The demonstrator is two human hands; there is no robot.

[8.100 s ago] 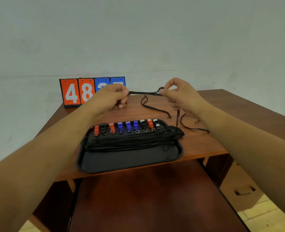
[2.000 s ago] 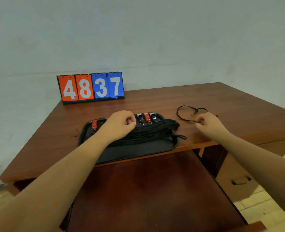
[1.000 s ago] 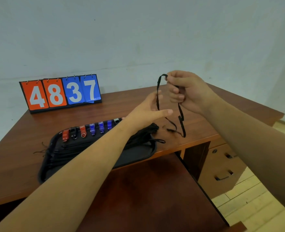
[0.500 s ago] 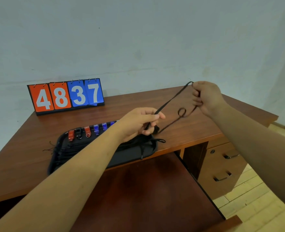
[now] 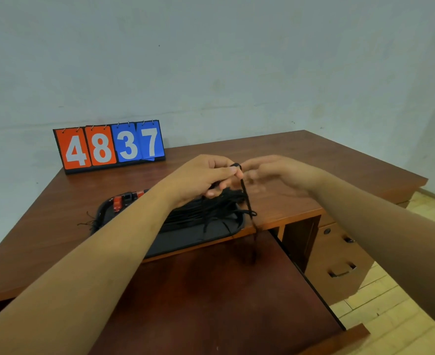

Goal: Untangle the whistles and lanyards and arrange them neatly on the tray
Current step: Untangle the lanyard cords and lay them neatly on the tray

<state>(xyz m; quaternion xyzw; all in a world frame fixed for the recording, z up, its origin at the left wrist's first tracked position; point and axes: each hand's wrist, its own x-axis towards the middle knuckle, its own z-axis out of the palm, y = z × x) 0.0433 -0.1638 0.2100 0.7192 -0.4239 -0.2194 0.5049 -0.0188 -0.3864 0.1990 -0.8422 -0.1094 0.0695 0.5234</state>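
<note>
In the head view, the left hand (image 5: 206,175) is raised over the right end of the black tray (image 5: 185,242), its thumb and forefinger clenched on a single black lanyard (image 5: 246,196). The cord loops over the fingertips (image 5: 233,170) and hangs straight down past the tray's right edge and the near edge of the desk (image 5: 326,160). The right hand (image 5: 278,172) is just to the right, its fingers reaching toward that pinch. It is motion-blurred, so I cannot tell whether it touches or holds the cord. On the tray lies a bundle of lanyards (image 5: 201,211), running left to right, with loose ends trailing off both sides. At the tray's far-left corner 3 whistles (image 5: 117,202) show, 2 red and 1 black; the left forearm hides the rest of the row. A scoreboard (image 5: 109,147) reading 4837 stands at the far left.
</note>
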